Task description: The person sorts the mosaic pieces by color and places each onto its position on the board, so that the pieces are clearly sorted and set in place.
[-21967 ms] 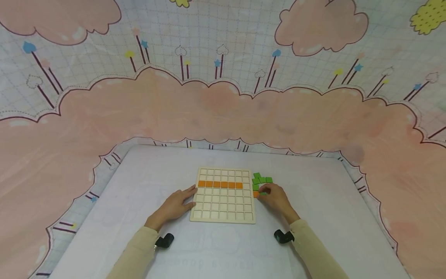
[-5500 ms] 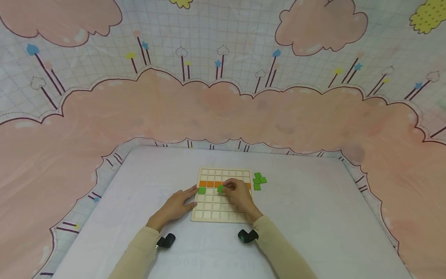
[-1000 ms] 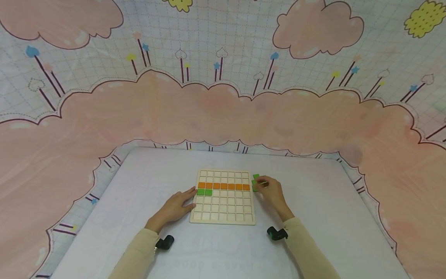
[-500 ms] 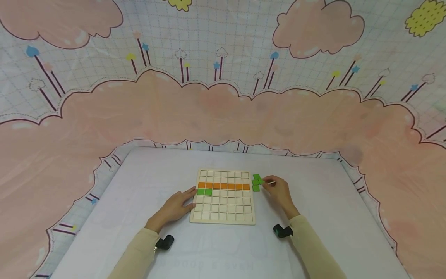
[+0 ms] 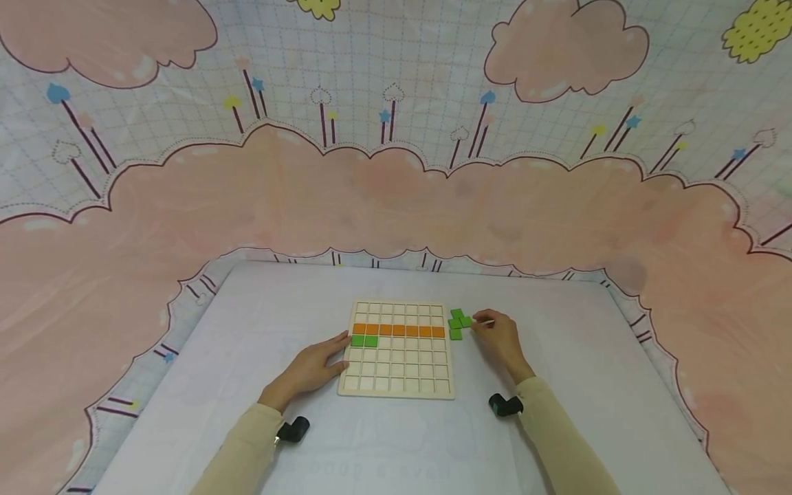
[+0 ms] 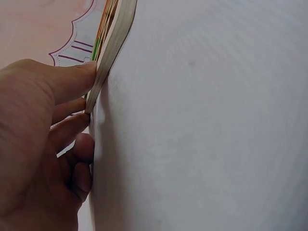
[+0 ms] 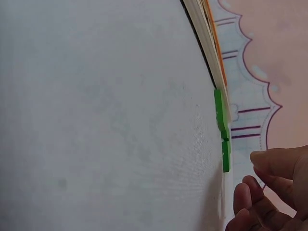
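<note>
A pale wooden grid board (image 5: 396,380) lies flat on the table. A full row of orange square tiles (image 5: 396,331) crosses it, and two green tiles (image 5: 364,341) sit at the left end of the row below. My left hand (image 5: 312,368) rests with fingertips and thumb against the board's left edge; the left wrist view shows the thumb touching the rim. Several loose green tiles (image 5: 455,324) form a cluster beside the board's upper right. My right hand (image 5: 500,337) is just right of them, fingers loosely bent; the right wrist view shows nothing between thumb and fingers.
The white table (image 5: 396,440) extends around the board. A patterned cloth (image 5: 396,199) with clouds and a scalloped border rises behind and beside it. Each sleeve cuff carries a small black device (image 5: 293,430).
Since the earliest frame, the orange row has gained its last tile and two green tiles have entered the board. In the last second, my right hand shifts rightward, uncovering the green tiles.
</note>
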### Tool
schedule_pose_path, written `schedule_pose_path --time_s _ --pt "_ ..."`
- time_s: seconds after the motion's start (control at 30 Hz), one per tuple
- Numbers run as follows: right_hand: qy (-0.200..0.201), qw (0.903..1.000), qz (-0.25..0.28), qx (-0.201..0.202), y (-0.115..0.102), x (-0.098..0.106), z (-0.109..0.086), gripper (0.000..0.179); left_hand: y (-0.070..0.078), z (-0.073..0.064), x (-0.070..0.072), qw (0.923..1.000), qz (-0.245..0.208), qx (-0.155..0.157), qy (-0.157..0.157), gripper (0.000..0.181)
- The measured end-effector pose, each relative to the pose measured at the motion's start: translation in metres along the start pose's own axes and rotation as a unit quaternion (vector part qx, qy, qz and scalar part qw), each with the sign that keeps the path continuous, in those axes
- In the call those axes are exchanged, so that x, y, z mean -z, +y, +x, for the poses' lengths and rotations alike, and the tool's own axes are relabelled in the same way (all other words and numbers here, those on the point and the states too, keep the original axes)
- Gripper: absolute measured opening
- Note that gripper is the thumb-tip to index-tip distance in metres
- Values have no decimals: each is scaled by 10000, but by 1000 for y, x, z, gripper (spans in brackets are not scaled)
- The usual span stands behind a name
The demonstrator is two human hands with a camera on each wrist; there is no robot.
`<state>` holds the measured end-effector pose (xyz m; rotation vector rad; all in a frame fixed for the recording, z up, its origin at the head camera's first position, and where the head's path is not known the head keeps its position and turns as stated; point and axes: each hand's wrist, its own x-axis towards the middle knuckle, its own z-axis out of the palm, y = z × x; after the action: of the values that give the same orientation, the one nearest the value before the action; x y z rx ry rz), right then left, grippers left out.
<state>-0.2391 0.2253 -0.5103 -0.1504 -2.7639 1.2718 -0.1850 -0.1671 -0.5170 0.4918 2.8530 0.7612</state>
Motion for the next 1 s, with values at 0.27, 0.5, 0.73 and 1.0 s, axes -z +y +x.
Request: schedule_pose_path --time_s 0.27,0.5,0.73,1.0 --pt "-317 9992 -238 -102 2 -1 10 29 0 0 0 10000 -32 7 -5 59" --pt "-576 9972 -450 -146 3 -4 16 32 -1 0 0 10000 -25 -40 -12 59" --pt "-580 9957 -709 -119 0 -6 16 31 -3 1 -1 10000 -47 -83 5 58" --pt "-445 9968 -665 3 2 -7 16 23 -2 1 0 10000 -29 -49 -1 58"
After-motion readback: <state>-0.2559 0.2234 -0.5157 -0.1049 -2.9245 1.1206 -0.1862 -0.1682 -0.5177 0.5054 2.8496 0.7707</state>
